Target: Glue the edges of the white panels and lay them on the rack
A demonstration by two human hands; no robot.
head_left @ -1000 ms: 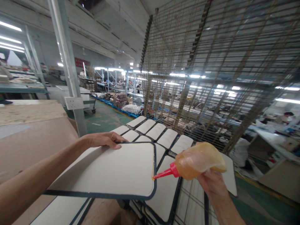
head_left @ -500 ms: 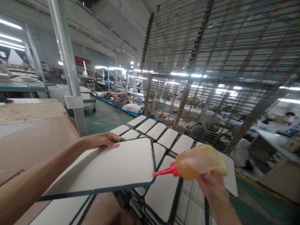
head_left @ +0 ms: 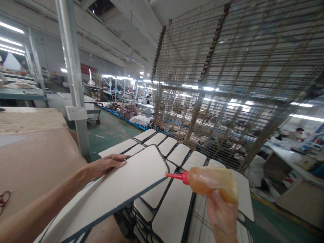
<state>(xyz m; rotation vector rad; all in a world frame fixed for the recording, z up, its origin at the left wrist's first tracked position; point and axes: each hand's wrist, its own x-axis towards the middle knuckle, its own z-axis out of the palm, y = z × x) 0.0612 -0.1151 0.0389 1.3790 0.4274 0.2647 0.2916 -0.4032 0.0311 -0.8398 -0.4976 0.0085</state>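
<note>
My left hand (head_left: pixel 110 164) grips the far edge of a white panel with a dark blue border (head_left: pixel 121 189), thumb on top and fingers at the edge. The panel is tilted, its rounded corner pointing right. In my right hand (head_left: pixel 220 211) is a squeeze bottle of amber glue (head_left: pixel 212 184), held on its side. Its red nozzle (head_left: pixel 174 176) points left, and the tip meets the panel's border near the right corner. A thin yellowish line runs along the inner side of that border. Below lie stacks of similar white panels (head_left: pixel 174 206) with dark edges.
Behind the stacks a tall wire rack (head_left: pixel 227 84) leans upward. At left are a brown-covered table (head_left: pixel 37 152), red-handled scissors (head_left: pixel 4 199) and a metal post (head_left: pixel 73 67) with a socket box (head_left: pixel 76 113). A person (head_left: pixel 297 134) is far off at right.
The panel has turned, its right corner moving up. The bottle has become more level, with its nozzle tip higher along the panel's right border. The view has shifted slightly.
</note>
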